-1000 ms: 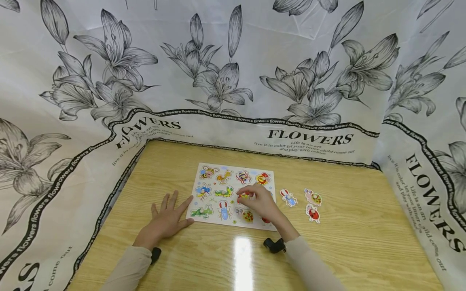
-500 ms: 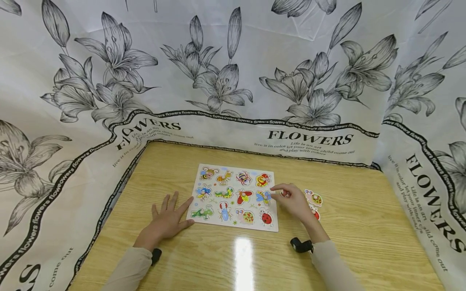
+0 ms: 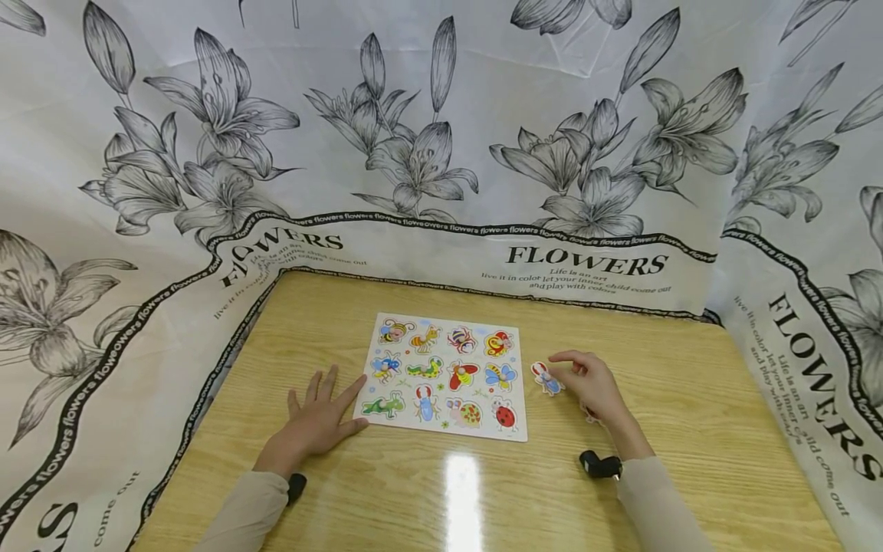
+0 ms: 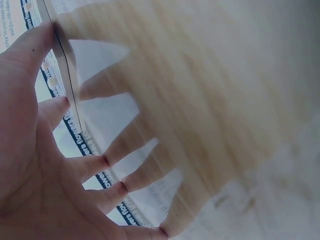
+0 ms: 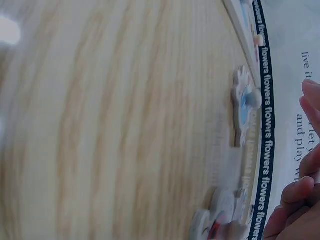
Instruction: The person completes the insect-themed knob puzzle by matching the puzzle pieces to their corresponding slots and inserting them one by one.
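Note:
My left hand [image 3: 310,422] lies on the table with fingers spread, its thumb and index fingertips at the left edge of a white puzzle board [image 3: 444,326] with colourful bug pictures. In the left wrist view the fingertips of that hand [image 4: 50,165] meet their reflections in the glossy tabletop. Just right of the board lies a blue-and-red beetle puzzle piece [image 3: 548,379], with a knob visible in the right wrist view. My right hand [image 3: 593,391] hovers beside this piece, fingers loosely bent and holding nothing. Beneath it, mostly hidden in the head view, lies a red ladybird piece [image 5: 215,227].
A second loose piece [image 5: 222,202] sits against the ladybird in the right wrist view. White flower-printed curtains [image 3: 428,245] border the wooden table [image 3: 310,307] at the back and sides. Black wrist cameras [image 3: 600,464] are strapped to both wrists.
My right hand has moved rightward from over the board, uncovering its pictures, past the beetle piece and over the other loose pieces. The left hand has stayed in place.

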